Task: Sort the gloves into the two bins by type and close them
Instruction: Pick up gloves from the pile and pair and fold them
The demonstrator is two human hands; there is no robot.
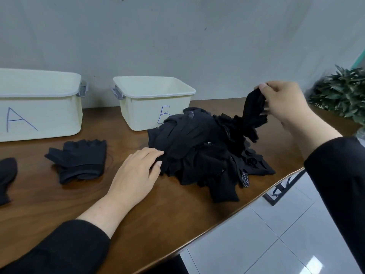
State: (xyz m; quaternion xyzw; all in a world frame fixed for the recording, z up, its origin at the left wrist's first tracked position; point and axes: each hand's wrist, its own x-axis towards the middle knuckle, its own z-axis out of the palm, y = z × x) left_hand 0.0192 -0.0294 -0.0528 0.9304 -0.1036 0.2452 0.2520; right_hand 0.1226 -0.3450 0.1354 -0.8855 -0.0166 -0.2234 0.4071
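1. Two cream plastic bins stood at the far side of the brown wooden worktop (177, 210): bin A (39, 107) on the left and bin B (150, 103) to its right, both open, smooth-walled, with grey latches at their ends. No lids showed, and what lay inside could not be seen.
2. Just in front of bin B sat the pile of gloves (201, 155), soft black fabric in limp, overlapping folds, some pieces with dotted grip patches and some with frilled edges.
3. Near bin A lay a small stack of gloves (79, 161), fingerless and smooth, and another dark glove (7, 178) lay at the far left edge of view.
4. The left hand (136, 175) rested on the worktop, its fingers loosely extended against the near-left side of the pile, holding nothing.
5. The right hand (284, 103) was raised at the right, its fingers pinching a lifted glove (253, 113) whose lower end hung down into the pile.
6. Risk, as I judged it: the lifted glove could snag its frilly neighbours and drag them toward the near-right worktop edge and off it.
7. Since every piece was black, a glove could easily be misjudged and land in the wrong bin.
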